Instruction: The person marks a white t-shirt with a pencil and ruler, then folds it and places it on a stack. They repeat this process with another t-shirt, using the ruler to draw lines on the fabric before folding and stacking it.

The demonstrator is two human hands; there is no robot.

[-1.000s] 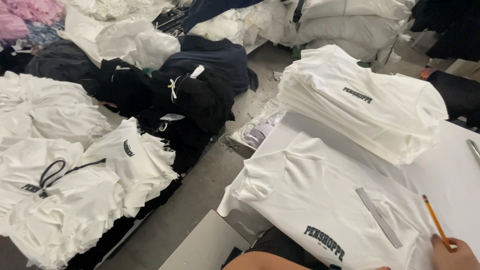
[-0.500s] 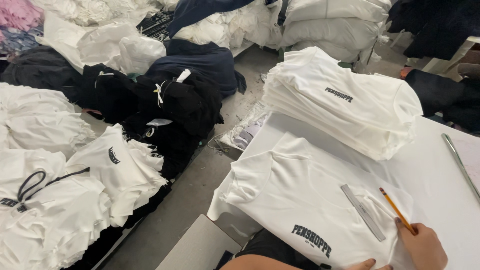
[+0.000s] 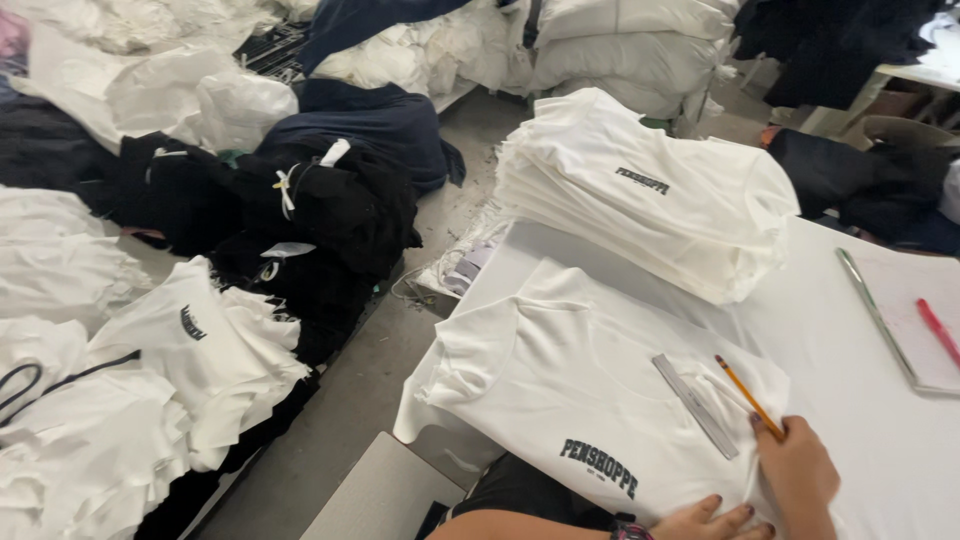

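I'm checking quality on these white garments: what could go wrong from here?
The right hand holds a pencil over the white shirt; a stray stroke could mark it. The ruler lies loose on the fabric and might slide. The shirt's sleeve overhangs the table edge, so it could slip down.

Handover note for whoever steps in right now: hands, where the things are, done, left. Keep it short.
Right hand: holds a pencil, tip up, over the white shirt spread flat on the table.
Left hand: flat on the shirt's near edge, holds nothing.
Ruler: lies on the shirt, beside the pencil.
Stack of folded white shirts: at the table's far side.
Done: shirt spread, ruler placed.
Left: no pencil mark visible on the shirt.
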